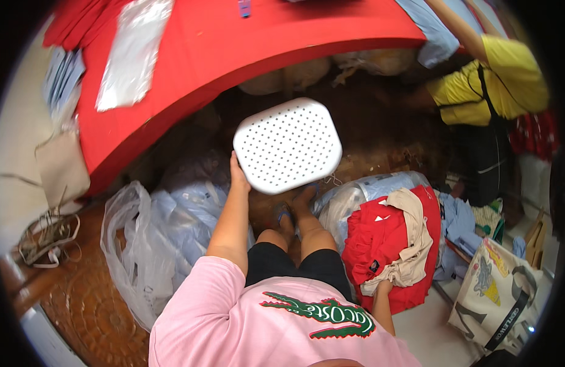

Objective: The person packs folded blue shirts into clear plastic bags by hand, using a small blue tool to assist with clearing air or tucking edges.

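My left hand point(238, 178) is closed on the near left edge of a white plastic stool point(287, 147). Its rounded square seat, dotted with small dark spots, faces up toward me, and its legs are hidden. Off to my right, my right hand point(385, 286) grips the lower end of a beige garment point(411, 235). That garment lies crumpled over a pile of red clothes point(371, 235); the fingertips are partly hidden in the cloth.
Ahead curves a red-covered table point(233, 37) with clear plastic packets point(132, 55). Bagged light-blue clothes point(188, 220) sit at my left, another plastic bag point(350, 196) at right. A printed tote bag point(493, 293) stands far right. A person in yellow point(509, 79) works at back right.
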The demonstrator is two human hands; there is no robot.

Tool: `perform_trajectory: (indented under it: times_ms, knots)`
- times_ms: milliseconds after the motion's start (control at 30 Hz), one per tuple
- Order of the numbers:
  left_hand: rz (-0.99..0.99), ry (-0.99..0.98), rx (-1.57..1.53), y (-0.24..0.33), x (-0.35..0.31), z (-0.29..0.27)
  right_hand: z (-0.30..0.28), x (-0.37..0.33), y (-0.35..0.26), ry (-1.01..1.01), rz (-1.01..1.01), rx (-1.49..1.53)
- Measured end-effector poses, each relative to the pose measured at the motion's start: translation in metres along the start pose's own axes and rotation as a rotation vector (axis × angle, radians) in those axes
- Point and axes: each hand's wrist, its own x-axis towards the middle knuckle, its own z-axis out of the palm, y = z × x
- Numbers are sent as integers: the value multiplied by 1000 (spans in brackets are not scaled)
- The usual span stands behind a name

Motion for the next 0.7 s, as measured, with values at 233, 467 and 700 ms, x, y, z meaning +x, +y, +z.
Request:
perform_trajectory:
  times_ms: [233,467,700]
  knots:
    - [115,317,378,118,-29,-147,-11,-38,-65,-96,-104,-409]
    - [490,260,1353,156,-42,-119,-20,-93,-150,-122,-250,-803]
    - [313,363,1438,73,-59,36,39,-119,-249,-149,-462,-1283]
